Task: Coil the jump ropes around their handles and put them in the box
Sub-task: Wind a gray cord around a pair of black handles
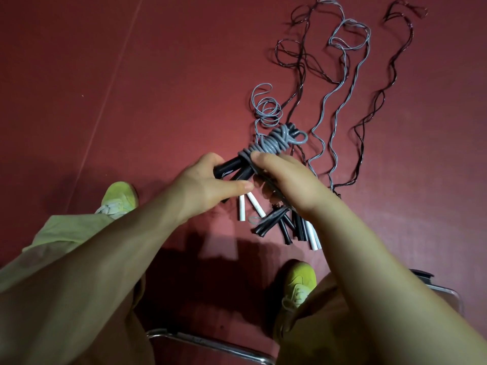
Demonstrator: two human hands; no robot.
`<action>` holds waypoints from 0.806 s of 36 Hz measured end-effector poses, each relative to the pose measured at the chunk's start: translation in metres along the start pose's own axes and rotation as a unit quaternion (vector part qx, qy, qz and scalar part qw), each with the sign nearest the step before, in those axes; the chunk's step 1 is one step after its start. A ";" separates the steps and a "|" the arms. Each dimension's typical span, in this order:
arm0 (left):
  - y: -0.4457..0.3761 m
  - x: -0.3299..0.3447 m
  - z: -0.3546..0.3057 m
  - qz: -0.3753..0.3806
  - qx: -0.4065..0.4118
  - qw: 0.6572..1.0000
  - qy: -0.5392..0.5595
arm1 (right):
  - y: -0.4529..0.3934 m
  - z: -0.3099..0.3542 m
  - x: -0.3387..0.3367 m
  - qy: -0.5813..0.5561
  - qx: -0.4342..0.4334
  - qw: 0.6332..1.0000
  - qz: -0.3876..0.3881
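Note:
I hold a pair of black handles (232, 168) with grey rope (274, 144) coiled around their far half. My left hand (205, 185) grips the near ends of the handles. My right hand (287, 180) pinches the grey cord against the coil. A loose tail of the same grey rope (266, 109) curls on the floor beyond. Below my hands lie several more handles, black (268, 222) and white (254, 204), their grey (342, 83) and dark ropes (374, 106) stretched out across the red floor. No box is clearly in view.
The floor (131, 88) is dark red with a seam line at left. My two yellow-green shoes (120, 197) (297, 280) rest on it. A chrome chair frame (208, 343) runs along the bottom, and a grey object's edge (442, 291) shows at lower right.

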State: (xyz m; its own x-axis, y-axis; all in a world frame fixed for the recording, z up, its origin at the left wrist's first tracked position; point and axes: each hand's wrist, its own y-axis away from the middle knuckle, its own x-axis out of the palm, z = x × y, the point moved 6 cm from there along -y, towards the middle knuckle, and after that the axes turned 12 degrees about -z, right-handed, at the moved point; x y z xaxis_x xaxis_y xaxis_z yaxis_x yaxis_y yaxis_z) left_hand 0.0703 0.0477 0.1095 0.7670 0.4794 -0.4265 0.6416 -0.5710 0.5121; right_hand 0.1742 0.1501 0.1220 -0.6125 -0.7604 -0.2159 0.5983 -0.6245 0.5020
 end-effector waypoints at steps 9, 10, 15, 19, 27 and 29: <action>0.021 0.022 -0.002 0.229 -0.108 0.962 0.105 | 0.000 0.009 0.002 -0.087 -0.033 0.996 0.000; 0.026 0.023 -0.005 0.259 -0.139 0.945 0.143 | 0.000 0.009 0.003 -0.105 -0.028 0.994 0.007; 0.038 0.029 -0.014 0.362 -0.225 0.855 0.297 | 0.007 0.014 0.007 -0.204 -0.017 0.974 0.098; 0.045 0.033 -0.014 0.392 -0.229 0.828 0.329 | 0.006 0.014 0.010 -0.191 -0.020 0.976 0.106; 0.030 0.028 -0.001 0.304 -0.224 0.898 0.227 | 0.004 0.006 0.004 -0.065 -0.035 0.995 0.066; 0.027 0.026 0.001 0.289 -0.221 0.908 0.210 | 0.002 0.004 0.003 -0.034 -0.030 0.997 0.055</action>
State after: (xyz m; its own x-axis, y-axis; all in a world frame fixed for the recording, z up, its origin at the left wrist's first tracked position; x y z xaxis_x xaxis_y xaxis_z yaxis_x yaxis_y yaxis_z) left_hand 0.1079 0.0441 0.1111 0.8474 0.4499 0.2821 -0.0017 -0.5290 0.8486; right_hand 0.1720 0.1471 0.1256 -0.5733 -0.8127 -0.1043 0.6931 -0.5488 0.4674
